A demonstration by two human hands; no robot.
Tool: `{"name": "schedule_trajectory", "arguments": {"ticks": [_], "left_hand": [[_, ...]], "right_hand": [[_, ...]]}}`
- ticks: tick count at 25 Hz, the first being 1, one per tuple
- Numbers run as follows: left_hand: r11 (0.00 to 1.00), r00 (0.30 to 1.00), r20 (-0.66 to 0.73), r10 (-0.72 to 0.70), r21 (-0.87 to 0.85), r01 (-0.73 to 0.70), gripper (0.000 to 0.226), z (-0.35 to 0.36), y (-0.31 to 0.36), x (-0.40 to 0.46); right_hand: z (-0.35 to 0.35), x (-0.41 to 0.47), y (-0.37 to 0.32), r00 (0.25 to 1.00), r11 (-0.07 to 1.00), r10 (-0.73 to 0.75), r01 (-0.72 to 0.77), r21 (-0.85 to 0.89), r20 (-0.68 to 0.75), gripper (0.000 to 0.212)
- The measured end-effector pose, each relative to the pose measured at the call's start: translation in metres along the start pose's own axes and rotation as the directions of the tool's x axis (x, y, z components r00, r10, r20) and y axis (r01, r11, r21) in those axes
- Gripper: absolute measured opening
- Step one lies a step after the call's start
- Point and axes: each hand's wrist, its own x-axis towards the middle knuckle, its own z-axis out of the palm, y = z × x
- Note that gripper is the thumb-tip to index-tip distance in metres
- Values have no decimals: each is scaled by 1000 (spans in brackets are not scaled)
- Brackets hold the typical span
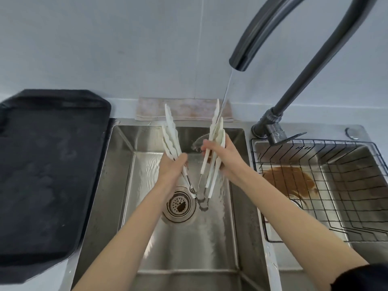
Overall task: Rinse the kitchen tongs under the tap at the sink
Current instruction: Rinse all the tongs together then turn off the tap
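Several white kitchen tongs point(170, 133) with metal hinges are spread into a V over the steel sink point(123, 156), tips pointing up. My left hand point(171, 166) grips the left arms and my right hand point(222, 156) grips the right arms. The metal hinge ends point(197, 194) meet low, near the drain point(178, 204). A thin stream of water point(225, 93) runs from the dark tap spout point(239, 64) onto the right-hand tips point(217, 120).
A dark tray point(48, 164) lies on the counter left of the sink. A folded cloth point(184, 110) lies behind the sink. The right basin holds a black wire basket point(327, 185) and brown water. The tap base point(270, 127) stands between the basins.
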Motion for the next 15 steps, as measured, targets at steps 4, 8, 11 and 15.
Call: {"name": "schedule_trajectory", "arguments": {"ticks": [4, 8, 11, 15], "left_hand": [[997, 1000, -7, -9, -72, 9, 15, -5, -4, -4], [990, 1000, 19, 3, -141, -1, 12, -8, -7, -5], [976, 995, 76, -61, -207, 75, 10, -13, -11, -3], [936, 963, 182, -199, -254, 242, 36, -12, -24, -6]], "right_hand": [[7, 6, -16, 994, 994, -108, 108, -5, 23, 7], [15, 10, -21, 993, 993, -116, 116, -30, 6, 8], [17, 7, -19, 990, 984, -136, 132, -124, -28, 6], [23, 0, -14, 985, 923, -170, 145, -357, -40, 19]]}}
